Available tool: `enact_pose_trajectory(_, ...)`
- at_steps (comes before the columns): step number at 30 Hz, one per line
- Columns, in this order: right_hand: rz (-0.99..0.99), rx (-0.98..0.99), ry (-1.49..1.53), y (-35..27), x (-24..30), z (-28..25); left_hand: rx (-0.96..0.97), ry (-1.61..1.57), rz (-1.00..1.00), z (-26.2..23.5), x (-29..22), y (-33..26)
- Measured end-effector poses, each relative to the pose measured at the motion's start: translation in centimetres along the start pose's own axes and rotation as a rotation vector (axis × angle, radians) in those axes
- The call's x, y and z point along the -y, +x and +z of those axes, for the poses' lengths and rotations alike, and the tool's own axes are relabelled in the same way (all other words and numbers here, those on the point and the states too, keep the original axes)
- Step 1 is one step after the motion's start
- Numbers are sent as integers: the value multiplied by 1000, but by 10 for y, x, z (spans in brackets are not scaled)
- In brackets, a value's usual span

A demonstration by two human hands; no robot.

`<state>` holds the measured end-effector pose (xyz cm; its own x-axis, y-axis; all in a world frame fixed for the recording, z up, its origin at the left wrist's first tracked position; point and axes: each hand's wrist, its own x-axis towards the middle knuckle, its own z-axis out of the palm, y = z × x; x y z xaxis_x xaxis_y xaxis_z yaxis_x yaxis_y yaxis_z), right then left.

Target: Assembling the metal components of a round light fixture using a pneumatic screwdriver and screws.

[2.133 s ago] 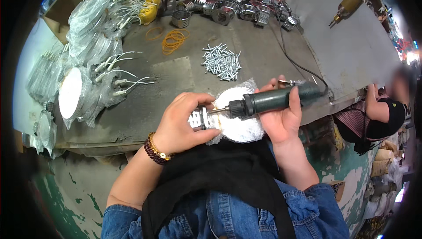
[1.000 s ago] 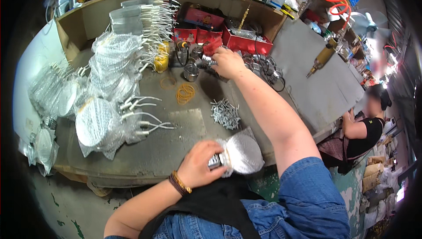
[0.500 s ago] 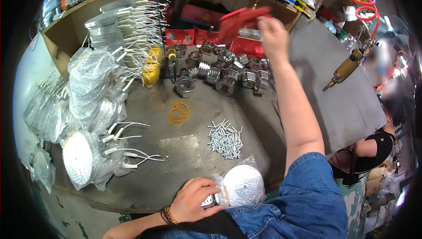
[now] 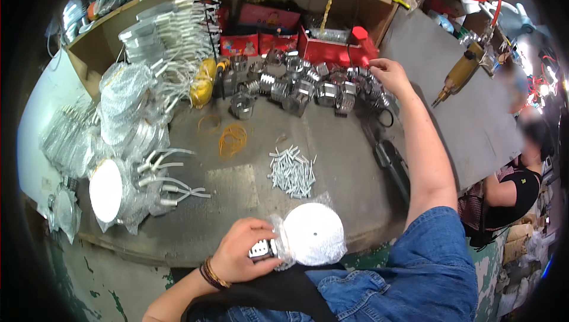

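Note:
My left hand [image 4: 240, 254] grips a small metal fitting [image 4: 262, 250] on the edge of a round silver disc [image 4: 313, 233] wrapped in clear plastic, at the bench's near edge. My right arm stretches across the bench. My right hand [image 4: 388, 73] rests with curled fingers at the corner of a red tray [image 4: 335, 49], over a row of shiny metal brackets [image 4: 308, 88]. Whether it grips anything is unclear. A dark power screwdriver [image 4: 392, 165] lies on the bench beside my right forearm.
A pile of screws [image 4: 290, 171] and orange rubber bands [image 4: 233, 138] lie mid-bench. Several wrapped discs with white leads [image 4: 118, 188] are stacked along the left. A yellow air tool [image 4: 459, 73] hangs at the right, where another person [image 4: 510, 191] sits.
My right hand put down the screwdriver, reached to the back and lifted the red tray; the tray is now down again. My left hand has kept hold of the disc's fitting.

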<state>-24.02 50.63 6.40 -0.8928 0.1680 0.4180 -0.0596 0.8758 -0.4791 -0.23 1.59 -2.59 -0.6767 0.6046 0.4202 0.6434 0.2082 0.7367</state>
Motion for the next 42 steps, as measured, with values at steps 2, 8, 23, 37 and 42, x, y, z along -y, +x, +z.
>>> enact_pose_trajectory(2, -39, 259, 83, -44, 45, -4, 4, 86, -1, -7, -6, -3)
enact_pose_trajectory(8, -451, 561, -92, -153, 108, 15, -28, 304, 29, -6, -6, -21)
enact_pose_trajectory(23, -390, 119, 6, -215, 96, 100, -101, 355, 119, 8, -2, -23)
enact_pose_trajectory(37, -212, -83, 362, -207, 88, 105, -126, 363, 113, 9, -2, -23)
enact_pose_trajectory(42, -252, -94, 327, -209, 88, 101, -120, 357, 129, 8, -4, -26)
